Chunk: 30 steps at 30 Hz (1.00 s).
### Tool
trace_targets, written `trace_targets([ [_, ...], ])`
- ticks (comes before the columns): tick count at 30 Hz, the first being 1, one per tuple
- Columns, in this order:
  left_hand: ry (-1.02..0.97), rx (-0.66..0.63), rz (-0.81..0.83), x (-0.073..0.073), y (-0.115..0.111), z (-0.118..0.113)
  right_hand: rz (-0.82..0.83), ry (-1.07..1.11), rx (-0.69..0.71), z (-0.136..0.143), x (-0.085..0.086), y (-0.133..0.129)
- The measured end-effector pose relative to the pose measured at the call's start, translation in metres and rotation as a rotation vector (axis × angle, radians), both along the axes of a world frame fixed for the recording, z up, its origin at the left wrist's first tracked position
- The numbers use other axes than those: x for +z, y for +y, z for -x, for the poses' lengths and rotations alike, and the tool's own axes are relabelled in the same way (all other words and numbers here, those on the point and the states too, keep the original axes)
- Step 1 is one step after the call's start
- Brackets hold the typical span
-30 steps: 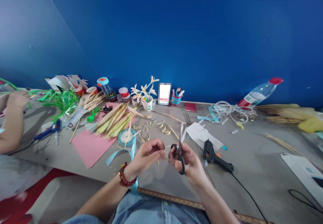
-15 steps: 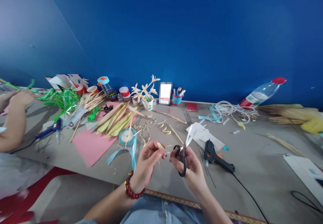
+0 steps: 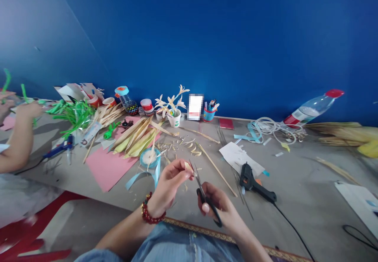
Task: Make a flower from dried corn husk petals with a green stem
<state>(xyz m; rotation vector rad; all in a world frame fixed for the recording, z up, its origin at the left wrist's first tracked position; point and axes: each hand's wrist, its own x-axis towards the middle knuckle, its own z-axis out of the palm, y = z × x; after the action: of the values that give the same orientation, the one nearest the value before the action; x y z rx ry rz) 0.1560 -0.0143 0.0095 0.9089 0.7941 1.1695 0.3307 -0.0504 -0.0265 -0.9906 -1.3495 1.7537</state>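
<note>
Between thumb and fingertips, my left hand (image 3: 171, 183) pinches a small pale husk piece (image 3: 189, 168). My right hand (image 3: 220, 203) holds black-handled scissors (image 3: 202, 191), their blades pointing up and left, slightly parted, beside the husk piece. Whether the blades touch it I cannot tell. Curled husk scraps (image 3: 195, 150) lie on the table beyond my hands. A thin stick (image 3: 217, 169) rests behind the scissors. To the left are a roll of blue ribbon (image 3: 149, 158) and a pile of dried husks (image 3: 134, 140).
A black glue gun (image 3: 256, 185) with its cord lies right, near white paper (image 3: 239, 157). Behind stand a cup of husk flowers (image 3: 175, 119) and a pen cup (image 3: 209, 114). A bottle (image 3: 314, 108) leans far right. Another person's hands (image 3: 28, 112) hold green stems at left.
The scissors have swung from upright to leaning left, and their blades are now beside the husk piece. My right hand has lowered slightly. The other person's green stems have shifted.
</note>
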Motion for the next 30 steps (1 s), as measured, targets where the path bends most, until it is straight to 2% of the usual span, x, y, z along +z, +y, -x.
trace_targets([
  [11, 0.047, -0.008, 0.048, 0.0029, 0.0019, 0.0008, 0.044, 0.008, -0.004, 0.0015, 0.0003, 0.0010],
  [30, 0.022, -0.047, 0.042, -0.0009, 0.0025, 0.0065, 0.118, -0.014, -0.053, 0.0009, -0.0001, -0.0012],
])
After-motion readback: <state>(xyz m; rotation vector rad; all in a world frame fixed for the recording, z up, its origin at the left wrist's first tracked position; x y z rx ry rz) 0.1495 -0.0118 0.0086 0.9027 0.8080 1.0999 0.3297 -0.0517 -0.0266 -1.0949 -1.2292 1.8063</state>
